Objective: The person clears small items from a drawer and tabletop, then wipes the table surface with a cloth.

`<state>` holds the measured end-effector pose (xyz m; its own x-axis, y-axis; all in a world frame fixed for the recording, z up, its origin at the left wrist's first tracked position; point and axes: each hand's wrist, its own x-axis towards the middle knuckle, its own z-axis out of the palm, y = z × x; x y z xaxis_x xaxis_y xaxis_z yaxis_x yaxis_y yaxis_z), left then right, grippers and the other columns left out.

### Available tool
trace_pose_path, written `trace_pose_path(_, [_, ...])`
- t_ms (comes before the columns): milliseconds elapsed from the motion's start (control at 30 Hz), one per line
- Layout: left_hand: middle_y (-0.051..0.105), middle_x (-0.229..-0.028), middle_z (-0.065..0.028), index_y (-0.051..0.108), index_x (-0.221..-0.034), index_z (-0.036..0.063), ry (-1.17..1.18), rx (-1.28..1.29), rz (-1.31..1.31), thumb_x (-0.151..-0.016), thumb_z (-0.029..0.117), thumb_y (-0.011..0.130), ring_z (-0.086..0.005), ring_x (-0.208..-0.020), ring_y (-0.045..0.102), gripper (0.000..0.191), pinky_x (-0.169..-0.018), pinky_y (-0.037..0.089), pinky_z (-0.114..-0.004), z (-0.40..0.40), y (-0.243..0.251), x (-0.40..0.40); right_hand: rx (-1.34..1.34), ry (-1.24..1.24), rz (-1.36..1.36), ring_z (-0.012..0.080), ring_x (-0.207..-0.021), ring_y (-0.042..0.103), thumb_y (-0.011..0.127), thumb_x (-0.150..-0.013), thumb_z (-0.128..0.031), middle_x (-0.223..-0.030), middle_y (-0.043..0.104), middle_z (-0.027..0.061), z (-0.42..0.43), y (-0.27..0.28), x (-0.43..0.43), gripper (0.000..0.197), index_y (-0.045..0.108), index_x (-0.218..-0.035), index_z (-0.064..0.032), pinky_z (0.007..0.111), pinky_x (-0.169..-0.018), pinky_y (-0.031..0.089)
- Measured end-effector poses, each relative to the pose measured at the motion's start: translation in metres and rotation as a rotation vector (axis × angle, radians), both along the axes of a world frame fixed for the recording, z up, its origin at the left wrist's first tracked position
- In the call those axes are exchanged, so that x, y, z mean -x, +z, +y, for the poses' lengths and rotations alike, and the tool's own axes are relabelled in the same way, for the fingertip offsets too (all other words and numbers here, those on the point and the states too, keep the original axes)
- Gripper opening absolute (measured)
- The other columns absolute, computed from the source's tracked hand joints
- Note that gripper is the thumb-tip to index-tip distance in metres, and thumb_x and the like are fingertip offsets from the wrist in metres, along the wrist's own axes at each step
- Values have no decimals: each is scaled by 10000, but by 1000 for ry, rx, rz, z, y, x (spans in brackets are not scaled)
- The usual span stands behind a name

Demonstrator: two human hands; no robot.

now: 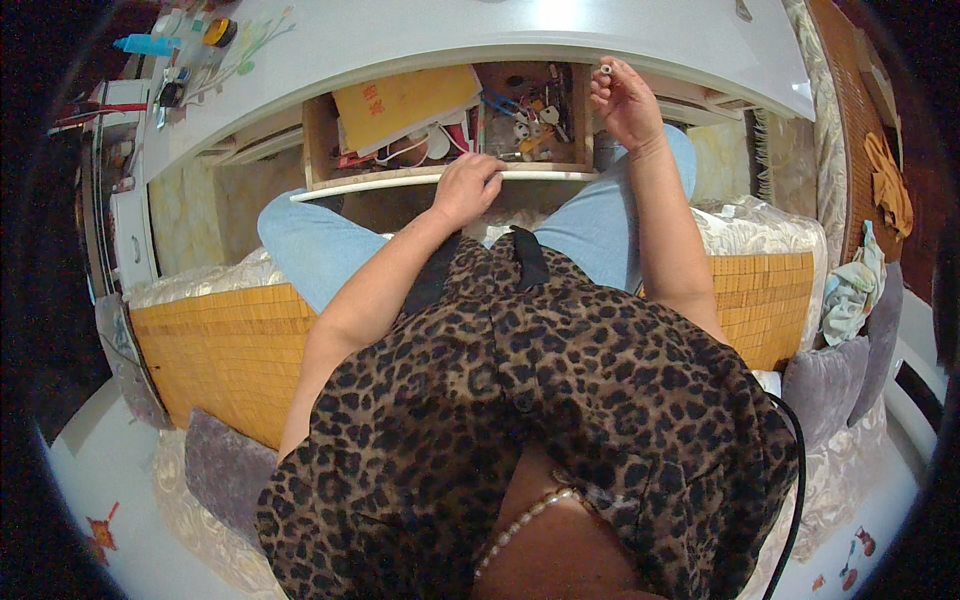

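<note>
An open wooden drawer (450, 174) juts out from under the white tabletop, above my lap. My left hand (471, 187) rests on its front edge, fingers curled over the rim, holding no loose thing. My right hand (626, 101) is raised just past the drawer's right side, with a small white ring-ended object (606, 69) pinched at the fingertips. The drawer's left part holds a yellow envelope or folder (405, 105), papers and a white cable (405, 154). Beyond a divider, the right part holds keys (549, 115), blue-handled items (499, 103) and other small things.
The white tabletop (450, 26) spans the top, with a blue bottle (148, 45) and a yellow-and-black round container (220, 32) at its left. My knees flank the drawer. Around me lie a bamboo seat mat (225, 345), grey cushions (825, 390) and a crumpled cloth (851, 296).
</note>
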<state>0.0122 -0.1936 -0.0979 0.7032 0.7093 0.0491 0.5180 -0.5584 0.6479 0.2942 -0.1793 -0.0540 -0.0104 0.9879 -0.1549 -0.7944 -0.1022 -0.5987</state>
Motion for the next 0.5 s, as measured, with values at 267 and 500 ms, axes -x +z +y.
trace_pose_path(267, [608, -936, -100, 621, -902, 53, 3, 34, 24, -790, 163, 523, -279, -935, 538, 185, -836, 420, -385, 1, -2, -1, -28, -118, 70, 168, -722, 492, 518, -890, -162, -796, 532, 65, 4, -16, -10, 146, 542, -953, -31, 268, -643, 452])
trace_pose_path(500, [596, -947, -107, 603, -933, 41, 1, 53, 29, -801, 175, 520, -293, -929, 527, 205, -842, 412, -388, 1, -2, 0, -82, -97, 77, 175, -739, 515, 513, -895, -157, -824, 550, 74, 6, -20, -12, 148, 538, -961, -26, 280, -660, 470])
